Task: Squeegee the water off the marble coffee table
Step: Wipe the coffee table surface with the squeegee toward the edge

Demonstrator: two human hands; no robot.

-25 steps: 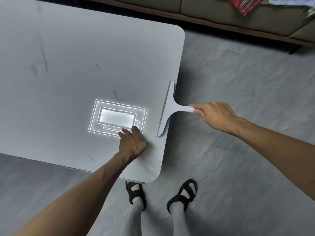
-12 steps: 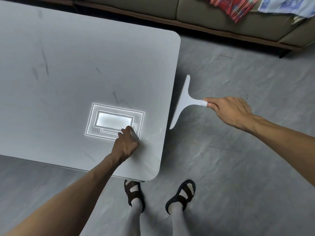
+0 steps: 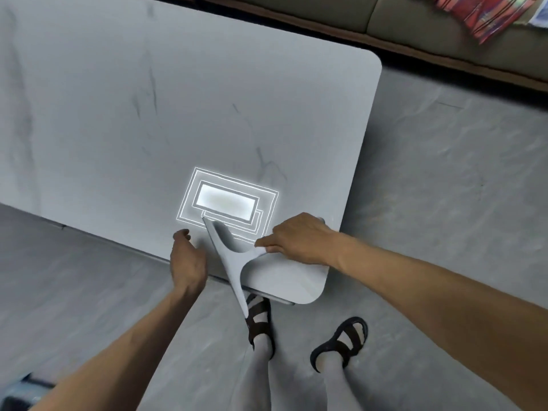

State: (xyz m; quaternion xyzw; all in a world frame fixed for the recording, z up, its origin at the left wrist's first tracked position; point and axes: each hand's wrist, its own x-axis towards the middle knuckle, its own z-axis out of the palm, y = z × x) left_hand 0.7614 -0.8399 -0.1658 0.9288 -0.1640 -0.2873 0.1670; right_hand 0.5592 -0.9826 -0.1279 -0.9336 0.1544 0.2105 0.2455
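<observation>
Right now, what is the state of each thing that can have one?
marble coffee table: glossy, mirrors a light; water too faint to tell.
squeegee: held by its handle, blade crossing the table's near edge.
right hand: grips the squeegee handle.
left hand: holds nothing, fingers loosely curled.

Single head-worn view, wide-angle. Looks forward and steeply down onto the near right corner of the marble coffee table (image 3: 118, 114), tabletop slanting across the upper left. Sits close enough to take in both forearms from the bottom corners, with the left hand (image 3: 186, 262) at the table's near edge and the right hand (image 3: 299, 237) gripping the squeegee (image 3: 234, 262) just below centre. Catches the wearer's sandalled feet (image 3: 258, 315) on the grey floor (image 3: 444, 203) underneath, and the sofa (image 3: 415, 25) along the top edge.
</observation>
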